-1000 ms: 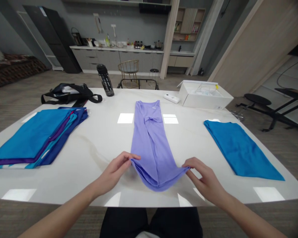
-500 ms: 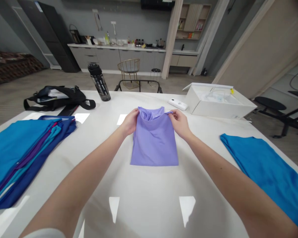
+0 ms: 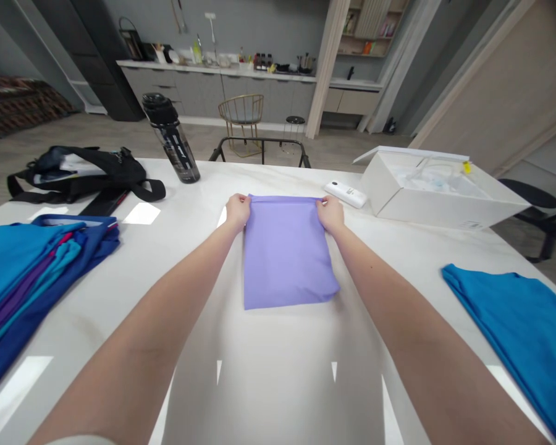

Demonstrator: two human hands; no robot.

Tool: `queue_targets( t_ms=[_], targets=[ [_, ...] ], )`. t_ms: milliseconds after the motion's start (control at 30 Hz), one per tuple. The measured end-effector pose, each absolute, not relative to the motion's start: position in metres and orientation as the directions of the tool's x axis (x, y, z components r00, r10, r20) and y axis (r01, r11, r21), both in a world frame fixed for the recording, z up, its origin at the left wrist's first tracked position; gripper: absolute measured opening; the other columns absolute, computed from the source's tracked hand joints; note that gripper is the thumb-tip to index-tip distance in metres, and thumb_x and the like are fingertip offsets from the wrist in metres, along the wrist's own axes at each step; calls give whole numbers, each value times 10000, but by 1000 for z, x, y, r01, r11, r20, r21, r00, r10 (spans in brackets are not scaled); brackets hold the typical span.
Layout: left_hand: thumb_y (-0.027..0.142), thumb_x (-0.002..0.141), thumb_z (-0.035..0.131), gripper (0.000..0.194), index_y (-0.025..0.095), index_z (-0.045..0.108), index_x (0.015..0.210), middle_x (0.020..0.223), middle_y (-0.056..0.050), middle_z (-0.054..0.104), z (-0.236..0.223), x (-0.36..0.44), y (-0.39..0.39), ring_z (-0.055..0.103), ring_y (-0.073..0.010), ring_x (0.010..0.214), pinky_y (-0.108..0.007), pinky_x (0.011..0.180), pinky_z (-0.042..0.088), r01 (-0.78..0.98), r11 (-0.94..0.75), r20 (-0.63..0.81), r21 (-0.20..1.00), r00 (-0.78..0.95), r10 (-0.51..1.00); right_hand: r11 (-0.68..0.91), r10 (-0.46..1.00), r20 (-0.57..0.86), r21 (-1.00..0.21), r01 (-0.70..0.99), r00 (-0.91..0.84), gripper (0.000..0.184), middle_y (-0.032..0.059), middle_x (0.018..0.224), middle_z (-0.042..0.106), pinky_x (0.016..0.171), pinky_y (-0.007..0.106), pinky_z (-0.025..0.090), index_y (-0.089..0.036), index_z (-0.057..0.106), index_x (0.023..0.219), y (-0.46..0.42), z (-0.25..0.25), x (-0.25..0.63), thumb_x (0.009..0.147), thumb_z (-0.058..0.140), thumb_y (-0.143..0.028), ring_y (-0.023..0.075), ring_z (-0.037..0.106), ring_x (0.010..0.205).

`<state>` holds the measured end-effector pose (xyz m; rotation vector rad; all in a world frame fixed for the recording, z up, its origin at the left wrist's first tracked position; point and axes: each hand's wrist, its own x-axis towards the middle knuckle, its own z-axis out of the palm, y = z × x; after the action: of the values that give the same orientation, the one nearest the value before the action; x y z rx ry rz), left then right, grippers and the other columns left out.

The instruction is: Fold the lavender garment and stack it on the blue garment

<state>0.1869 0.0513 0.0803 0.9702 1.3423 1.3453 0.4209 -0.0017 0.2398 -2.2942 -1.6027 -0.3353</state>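
Observation:
A lilac garment (image 3: 285, 253) lies folded in half on the white table (image 3: 269, 383), its far edge lined up straight. My left hand (image 3: 238, 211) pinches the far left corner of it. At the far right corner, my right hand (image 3: 330, 213) pinches the fabric the same way. Both arms reach forward across the table along the two sides of the garment.
A stack of blue and teal garments (image 3: 32, 272) lies at the left, a single blue folded garment (image 3: 519, 327) at the right. Behind are a black bag (image 3: 81, 173), a dark water bottle (image 3: 171, 139), a white remote (image 3: 345, 193) and an open white box (image 3: 440, 188).
Both hands carried the near end of the lilac garment up and over to the far end, folding it in half, then laid the edge flat on the table.

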Motion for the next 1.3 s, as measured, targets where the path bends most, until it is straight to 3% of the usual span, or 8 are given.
queue_targets(
  t_ms=[100,200,333,633,833,1000,1200,1300],
  targets=[
    [162,941,526,384,24,556,1298,1243,-171,572,94,189,31,539,-248,1132,-359,1043,396,111,-207,228,972,-226,947,-211,874,442,-33,977,203,371,171,1165,606,942,445,454,-119,595,1261,-18,243,401,932,527,-276,314,593,1053],
    [88,905,479,422,26,570,1312,1311,-157,528,114,197,-8,500,-260,1226,-358,1112,375,348,-531,571,773,-16,821,-8,913,406,94,996,-32,362,151,1236,552,1020,422,417,-143,604,1256,-48,242,372,934,551,-300,304,536,1155],
    [208,946,522,434,109,561,1367,1419,-119,497,130,198,-76,493,-274,1277,-421,1135,366,432,-656,628,619,230,743,128,954,261,86,988,-147,313,90,1192,562,1001,355,429,-194,653,1179,-98,236,357,913,609,-354,244,569,1109],
    [377,999,521,371,240,567,1340,1421,-22,507,106,164,-191,508,-226,1279,-439,1087,395,444,-590,506,674,304,807,-87,983,155,-89,992,100,253,-8,836,620,716,299,390,-202,630,942,-225,251,382,886,640,-449,145,539,735],
    [376,882,672,741,66,381,1488,1424,-170,440,87,149,-234,494,-276,1248,-429,1096,410,257,-187,200,948,-27,979,-371,927,-72,-324,870,369,506,33,739,608,589,306,379,-146,666,954,-270,257,374,788,703,-622,150,528,605],
    [262,784,743,765,197,373,1451,1153,-37,618,97,140,-244,555,-111,745,-267,702,490,-64,161,-157,985,54,986,-491,871,-320,-555,671,373,316,-49,592,395,434,224,189,-153,574,1070,-270,261,359,881,672,-386,69,335,461],
    [281,789,724,720,161,382,1411,1165,-91,575,102,144,-239,529,-97,619,-236,452,418,-223,306,-286,925,117,951,-585,808,-504,-623,519,306,512,-35,665,527,425,165,164,-287,386,1372,-266,265,340,918,615,-228,55,300,454],
    [261,829,699,554,99,459,1302,878,-43,564,106,142,-239,457,-81,528,-209,417,323,-265,397,-356,879,191,915,-624,777,-541,-593,510,321,286,-35,622,462,418,164,154,-208,481,1159,-262,265,341,915,624,-248,49,292,452]
  ],
)
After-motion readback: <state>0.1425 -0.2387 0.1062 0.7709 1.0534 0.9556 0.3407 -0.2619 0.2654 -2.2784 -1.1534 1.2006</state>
